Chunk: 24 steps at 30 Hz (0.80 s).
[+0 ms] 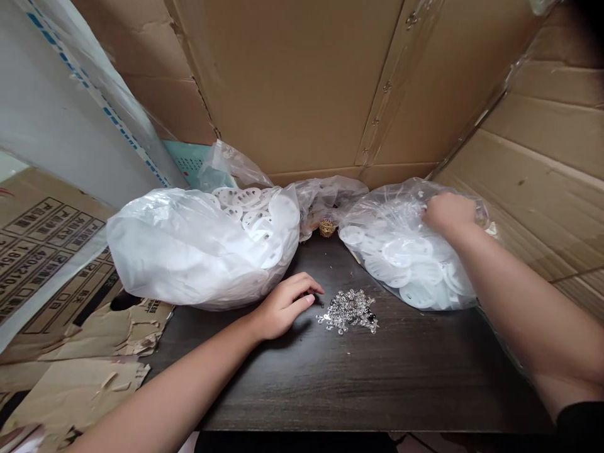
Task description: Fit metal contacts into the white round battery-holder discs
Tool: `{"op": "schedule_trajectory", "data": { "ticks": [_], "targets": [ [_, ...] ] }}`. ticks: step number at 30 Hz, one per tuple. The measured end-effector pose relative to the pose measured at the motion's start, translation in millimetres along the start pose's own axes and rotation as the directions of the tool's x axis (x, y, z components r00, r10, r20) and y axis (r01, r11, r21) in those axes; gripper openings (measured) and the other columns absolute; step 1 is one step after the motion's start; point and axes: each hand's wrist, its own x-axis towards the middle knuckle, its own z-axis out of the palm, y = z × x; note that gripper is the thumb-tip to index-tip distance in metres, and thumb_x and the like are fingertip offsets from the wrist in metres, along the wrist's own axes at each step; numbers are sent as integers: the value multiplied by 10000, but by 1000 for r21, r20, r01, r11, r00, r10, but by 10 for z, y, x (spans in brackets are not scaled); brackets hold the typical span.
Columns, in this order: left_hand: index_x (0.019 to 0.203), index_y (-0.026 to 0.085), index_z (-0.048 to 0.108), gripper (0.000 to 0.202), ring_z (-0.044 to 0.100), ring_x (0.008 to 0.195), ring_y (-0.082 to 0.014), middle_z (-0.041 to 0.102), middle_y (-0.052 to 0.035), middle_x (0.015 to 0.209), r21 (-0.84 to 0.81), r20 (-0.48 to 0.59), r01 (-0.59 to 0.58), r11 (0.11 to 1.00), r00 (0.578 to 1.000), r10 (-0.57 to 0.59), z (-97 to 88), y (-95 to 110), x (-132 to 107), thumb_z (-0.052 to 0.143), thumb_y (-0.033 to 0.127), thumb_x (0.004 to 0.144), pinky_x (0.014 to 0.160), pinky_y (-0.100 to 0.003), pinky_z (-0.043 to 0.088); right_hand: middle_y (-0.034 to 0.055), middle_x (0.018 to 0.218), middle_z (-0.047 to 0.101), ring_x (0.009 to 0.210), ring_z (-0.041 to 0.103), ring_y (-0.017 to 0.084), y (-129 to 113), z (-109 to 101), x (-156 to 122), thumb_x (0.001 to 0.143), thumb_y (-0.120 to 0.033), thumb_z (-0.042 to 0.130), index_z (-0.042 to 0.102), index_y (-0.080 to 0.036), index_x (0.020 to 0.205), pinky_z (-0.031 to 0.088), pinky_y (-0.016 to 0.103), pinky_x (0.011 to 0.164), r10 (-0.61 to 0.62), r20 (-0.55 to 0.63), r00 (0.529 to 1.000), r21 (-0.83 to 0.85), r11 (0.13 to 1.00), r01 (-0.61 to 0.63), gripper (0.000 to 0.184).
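My left hand [287, 305] rests on the dark table just left of a small pile of clear and silver-coloured little parts [349, 309]. Its fingers are loosely bent, thumb apart from them, with nothing held. Over at the right, my right hand [450, 214] is at the upper part of a clear plastic bag [391, 195]. Its fingers are curled and partly hidden, so what they hold cannot be made out. White round plastic discs [415, 270] show through that bag. Behind my left hand lies a bigger plastic bag [174, 245] with similar white discs [283, 211] at its opening.
A small gold-coloured bundle [327, 228] sits between the bags, near crumpled plastic [330, 192]. Cardboard walls [292, 88] stand behind and at the right. Printed, torn cardboard [94, 327] lies at the left. The dark table [358, 390] has its front edge near me.
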Motion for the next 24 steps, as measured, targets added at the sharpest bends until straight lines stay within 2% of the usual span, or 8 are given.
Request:
{"op": "schedule_trajectory", "data": {
  "ticks": [3, 6, 9, 13, 15, 18, 21, 24],
  "targets": [
    [1125, 174, 658, 291, 586, 1065, -227, 635, -101, 1108, 39, 4, -7, 999, 1000, 7, 14, 1, 4, 456, 361, 1030, 964, -371, 446, 320, 1044, 681, 984, 665, 339, -53, -179, -107, 946, -277, 545, 740, -4, 971, 391, 396, 691, 90, 23, 996, -69, 994, -88, 337],
    [1126, 178, 656, 280, 590, 1070, -222, 643, -97, 1111, 66, 4, 1, 998, 1000, -1, 31, -5, 5, 458, 352, 1033, 971, -373, 450, 304, 1065, 692, 942, 665, 319, -78, -410, -268, 982, -323, 476, 747, -54, 1068, 334, 384, 637, 141, -10, 990, -76, 987, -141, 392],
    [1123, 177, 656, 287, 600, 1063, -215, 652, -95, 1111, 61, -32, 27, 998, 999, -25, 49, -21, 10, 452, 360, 1038, 968, -369, 456, 248, 1132, 697, 957, 660, 317, -127, -699, -570, 1028, -393, 359, 722, -114, 1146, 327, 387, 626, 198, -182, 963, -62, 975, -212, 473],
    [1120, 185, 665, 326, 604, 1087, -225, 674, -95, 1121, -37, -158, 95, 995, 982, -100, 102, -50, 61, 460, 423, 1033, 970, -373, 445, 170, 1121, 730, 1046, 676, 287, -378, -909, -1141, 1024, -377, 419, 695, -162, 1224, 482, 400, 806, 29, -636, 771, 96, 995, 41, 403],
    [1176, 184, 635, 401, 613, 1092, -231, 685, -106, 1142, -229, -206, 128, 965, 963, -176, 156, -53, 114, 439, 501, 1028, 922, -361, 455, 135, 1206, 723, 1106, 672, 280, -612, -801, -1393, 990, -355, 505, 700, -208, 1254, 512, 429, 943, -117, -649, 752, 182, 935, 303, 359],
    [1336, 167, 513, 621, 642, 970, -222, 709, -128, 1077, -580, -150, 133, 804, 953, -265, 260, -26, 218, 302, 652, 1011, 810, -351, 479, 34, 1245, 727, 1073, 692, 265, -1008, -416, -1617, 981, -336, 527, 701, -364, 1282, 551, 463, 928, -428, -440, 789, 345, 731, 589, 349],
    [1381, 169, 470, 579, 641, 855, -174, 684, -84, 987, -721, -114, 184, 668, 920, -376, 350, 7, 326, 461, 594, 988, 759, -316, 503, 11, 1296, 707, 1070, 699, 275, -1271, -21, -1671, 1003, -339, 491, 676, -386, 1321, 548, 527, 934, -622, -275, 733, 485, 569, 664, 371],
    [1298, 181, 497, 495, 616, 666, -110, 637, -24, 912, -738, -119, 244, 629, 871, -477, 394, -8, 440, 687, 394, 894, 634, -267, 520, 14, 1398, 643, 1228, 641, 288, -1288, 237, -1690, 984, -387, 549, 652, -365, 1352, 503, 574, 1052, -559, -319, 765, 616, 491, 616, 382]
  ]
}}
